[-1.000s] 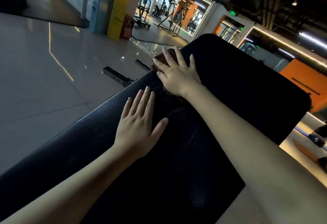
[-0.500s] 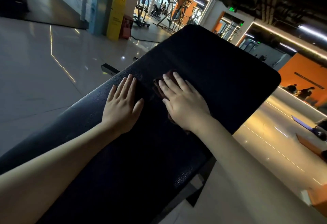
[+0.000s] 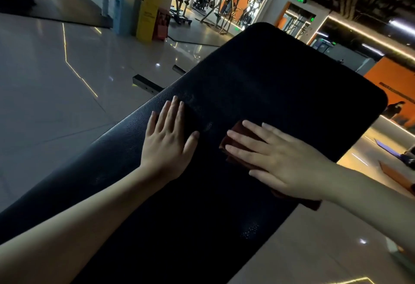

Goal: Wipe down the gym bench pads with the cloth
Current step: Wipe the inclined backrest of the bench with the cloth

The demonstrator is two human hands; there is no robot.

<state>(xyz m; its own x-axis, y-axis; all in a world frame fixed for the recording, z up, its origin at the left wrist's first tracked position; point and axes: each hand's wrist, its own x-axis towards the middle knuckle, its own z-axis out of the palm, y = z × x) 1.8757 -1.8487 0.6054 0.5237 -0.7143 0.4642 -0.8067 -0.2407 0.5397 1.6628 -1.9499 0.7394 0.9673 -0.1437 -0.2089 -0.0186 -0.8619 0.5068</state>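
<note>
A long black padded gym bench pad [image 3: 280, 86] runs from the lower left up to the right, its rounded far end near the top. My left hand [image 3: 167, 142] lies flat on the pad near its left edge, fingers straight and spread. My right hand [image 3: 276, 160] presses flat on a dark reddish-brown cloth [image 3: 238, 136] in the middle of the pad, toward the right edge. Most of the cloth is hidden under the palm; one corner shows past the fingertips and another behind the wrist.
Glossy tiled floor [image 3: 56, 95] surrounds the bench. A metal frame foot [image 3: 146, 85] of the bench sticks out on the floor to the left. A yellow stand [image 3: 148, 7] and exercise machines [image 3: 220, 7] stand far behind. A person [image 3: 394, 109] is at the far right.
My right hand has slid the cloth from the pad's far left part back toward me and across to the right side. My left hand stays flat on the left edge.
</note>
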